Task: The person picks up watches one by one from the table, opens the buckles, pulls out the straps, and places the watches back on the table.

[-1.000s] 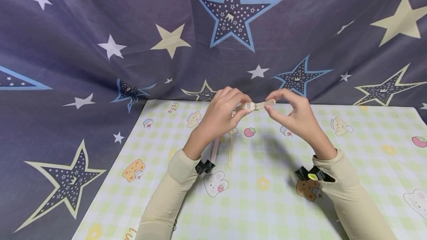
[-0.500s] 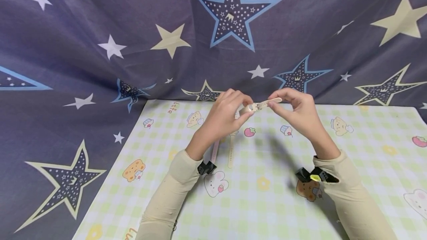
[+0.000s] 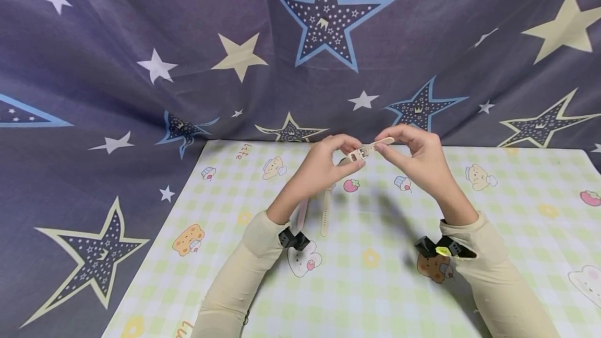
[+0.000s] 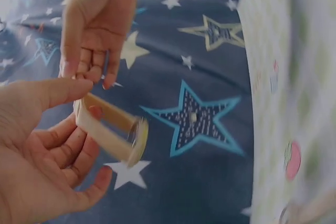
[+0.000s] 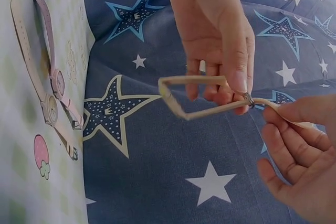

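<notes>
A wristwatch (image 3: 356, 156) with a cream strap is held up between both hands above the back of the table. My left hand (image 3: 321, 168) pinches the strap by its metal buckle (image 5: 249, 99), thumb against it. My right hand (image 3: 422, 163) pinches the strap's free end, which extends beyond the buckle. The strap forms a closed loop in the right wrist view, and the watch case (image 4: 138, 141) hangs at the loop's far side in the left wrist view. The dial's face cannot be made out.
Two more watches lie side by side on the checked tablecloth (image 3: 371, 296), partly hidden by the left hand in the head view: one cream (image 5: 50, 109), one pink (image 5: 58, 83). A dark star-patterned curtain (image 3: 300, 93) rises behind the table.
The left hand has turned and shifted slightly right, tilting the watch so its buckle shows. The right hand has drawn the strap end a little to the right, showing more strap.
</notes>
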Available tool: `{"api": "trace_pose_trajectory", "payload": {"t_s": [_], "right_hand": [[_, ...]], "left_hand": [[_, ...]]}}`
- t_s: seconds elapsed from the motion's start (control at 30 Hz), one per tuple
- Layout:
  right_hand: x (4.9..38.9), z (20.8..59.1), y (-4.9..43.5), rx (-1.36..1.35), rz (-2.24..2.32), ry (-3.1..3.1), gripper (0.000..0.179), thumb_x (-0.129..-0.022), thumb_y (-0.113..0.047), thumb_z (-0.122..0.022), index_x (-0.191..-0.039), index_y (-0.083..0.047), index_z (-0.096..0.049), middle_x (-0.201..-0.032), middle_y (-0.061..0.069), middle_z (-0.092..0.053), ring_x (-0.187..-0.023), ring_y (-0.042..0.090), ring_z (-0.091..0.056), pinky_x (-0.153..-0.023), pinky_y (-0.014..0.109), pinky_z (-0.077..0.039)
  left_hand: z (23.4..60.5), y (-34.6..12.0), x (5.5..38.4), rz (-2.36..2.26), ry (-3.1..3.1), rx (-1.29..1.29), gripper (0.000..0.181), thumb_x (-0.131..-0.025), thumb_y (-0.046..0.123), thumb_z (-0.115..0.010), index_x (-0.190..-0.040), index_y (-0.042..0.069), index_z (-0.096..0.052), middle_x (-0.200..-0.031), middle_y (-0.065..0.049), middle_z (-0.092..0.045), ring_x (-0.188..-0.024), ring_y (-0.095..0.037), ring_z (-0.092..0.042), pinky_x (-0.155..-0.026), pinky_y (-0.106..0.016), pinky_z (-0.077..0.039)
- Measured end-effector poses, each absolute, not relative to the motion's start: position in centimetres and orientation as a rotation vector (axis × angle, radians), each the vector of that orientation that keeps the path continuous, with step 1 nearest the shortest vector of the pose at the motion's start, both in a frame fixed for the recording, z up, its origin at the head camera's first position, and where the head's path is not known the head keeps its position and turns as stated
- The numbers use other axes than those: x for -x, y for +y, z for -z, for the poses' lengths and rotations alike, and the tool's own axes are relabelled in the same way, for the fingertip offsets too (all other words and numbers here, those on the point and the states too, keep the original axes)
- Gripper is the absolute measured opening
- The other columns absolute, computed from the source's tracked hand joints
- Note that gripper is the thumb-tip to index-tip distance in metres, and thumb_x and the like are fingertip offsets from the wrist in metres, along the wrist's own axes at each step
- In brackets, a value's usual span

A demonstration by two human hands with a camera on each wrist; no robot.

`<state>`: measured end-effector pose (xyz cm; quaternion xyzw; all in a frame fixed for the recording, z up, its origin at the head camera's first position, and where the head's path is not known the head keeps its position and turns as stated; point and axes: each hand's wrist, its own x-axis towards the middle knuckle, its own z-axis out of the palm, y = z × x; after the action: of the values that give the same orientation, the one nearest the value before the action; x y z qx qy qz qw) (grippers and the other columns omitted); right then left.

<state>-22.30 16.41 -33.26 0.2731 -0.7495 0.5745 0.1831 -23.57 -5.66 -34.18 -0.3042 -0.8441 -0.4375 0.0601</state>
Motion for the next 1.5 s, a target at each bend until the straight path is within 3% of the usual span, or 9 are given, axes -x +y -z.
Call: {"api": "trace_pose_trajectory", "payload": {"t_s": [0.13,0.23,0.53,0.77,0.93,1.07,1.3,1.4,1.5], "right_hand": [[22.3,33.2,16.3,-0.768,-1.625,-2.112,0.011,-0.088,0.01,-0.072,-0.096,0.003,-0.074,-0.091,-0.013,-0.074,-0.091,0.005,-0.07,-0.092,0.02,-0.054],[22.3,33.2,16.3,-0.766,-1.63,-2.108,0.011,-0.088,0.01,-0.072,-0.096,0.003,-0.074,-0.091,-0.013,-0.074,-0.09,0.005,-0.069,-0.092,0.02,-0.053],[22.4,33.3,16.3,-0.781,-1.695,-2.079,0.011,-0.088,0.013,-0.069,-0.097,0.007,-0.072,-0.091,-0.008,-0.074,-0.088,0.007,-0.069,-0.089,0.021,-0.052],[22.4,33.2,16.2,-0.759,-1.714,-2.085,0.008,-0.089,0.012,-0.069,-0.096,0.008,-0.07,-0.089,-0.008,-0.073,-0.088,0.006,-0.068,-0.089,0.021,-0.051],[22.4,33.2,16.2,-0.721,-1.709,-2.13,0.005,-0.09,0.008,-0.07,-0.095,0.007,-0.07,-0.088,-0.005,-0.074,-0.086,0.005,-0.068,-0.087,0.02,-0.052],[22.4,33.3,16.2,-0.699,-1.688,-2.166,0.005,-0.09,0.006,-0.072,-0.094,0.006,-0.071,-0.087,-0.002,-0.076,-0.086,0.004,-0.069,-0.088,0.018,-0.052],[22.4,33.5,16.0,-0.68,-1.643,-2.126,0.006,-0.086,0.01,-0.073,-0.091,0.007,-0.072,-0.086,-0.015,-0.072,-0.086,0.001,-0.071,-0.091,0.018,-0.052],[22.4,33.5,15.9,-0.664,-1.628,-2.102,0.006,-0.085,0.01,-0.074,-0.09,0.007,-0.072,-0.084,-0.011,-0.072,-0.084,0.001,-0.07,-0.086,0.018,-0.053],[22.2,33.6,15.7,-0.646,-1.616,-2.07,0.006,-0.085,0.01,-0.074,-0.09,0.007,-0.072,-0.084,-0.009,-0.072,-0.083,0.003,-0.069,-0.083,0.018,-0.053]], "left_hand": [[34.3,-5.6,23.9,1.74,-2.474,0.88,0.026,-0.093,0.012,-0.075,-0.118,0.008,-0.07,-0.104,-0.007,-0.072,-0.097,-0.014,-0.065,-0.097,-0.03,-0.052],[34.3,-5.5,24.0,1.972,-2.391,0.84,0.025,-0.093,0.007,-0.072,-0.118,0.003,-0.07,-0.102,-0.009,-0.072,-0.091,-0.013,-0.065,-0.089,-0.029,-0.053],[34.2,-4.9,23.3,2.29,-2.181,0.68,0.023,-0.096,0.001,-0.067,-0.116,-0.008,-0.066,-0.089,0.005,-0.069,-0.077,-0.015,-0.06,-0.07,-0.023,-0.05],[34.2,-4.3,23.1,2.382,-2.066,0.56,0.01,-0.093,-0.006,-0.067,-0.099,0.0,-0.062,-0.086,0.006,-0.068,-0.075,-0.009,-0.061,-0.07,-0.02,-0.05],[34.2,-4.2,23.0,2.425,-2.013,0.516,0.022,-0.092,-0.009,-0.065,-0.088,0.01,-0.055,-0.084,0.006,-0.069,-0.072,-0.008,-0.059,-0.069,-0.019,-0.05],[34.1,-4.2,22.9,2.416,-1.997,0.541,0.026,-0.092,-0.01,-0.063,-0.083,0.009,-0.048,-0.084,0.007,-0.069,-0.072,-0.007,-0.057,-0.068,-0.019,-0.047],[34.1,-4.3,22.7,2.327,-2.0,0.685,0.04,-0.091,-0.011,-0.062,-0.078,0.005,-0.028,-0.083,0.005,-0.066,-0.078,-0.011,-0.052,-0.069,-0.023,-0.039],[34.0,-4.4,22.7,2.29,-2.027,0.729,0.037,-0.091,-0.009,-0.062,-0.078,0.004,-0.03,-0.083,0.005,-0.065,-0.081,-0.011,-0.053,-0.068,-0.024,-0.04],[34.0,-4.6,22.8,2.274,-2.079,0.722,0.02,-0.092,-0.007,-0.063,-0.085,0.0,-0.046,-0.086,0.003,-0.065,-0.08,-0.011,-0.057,-0.066,-0.023,-0.047]]}}
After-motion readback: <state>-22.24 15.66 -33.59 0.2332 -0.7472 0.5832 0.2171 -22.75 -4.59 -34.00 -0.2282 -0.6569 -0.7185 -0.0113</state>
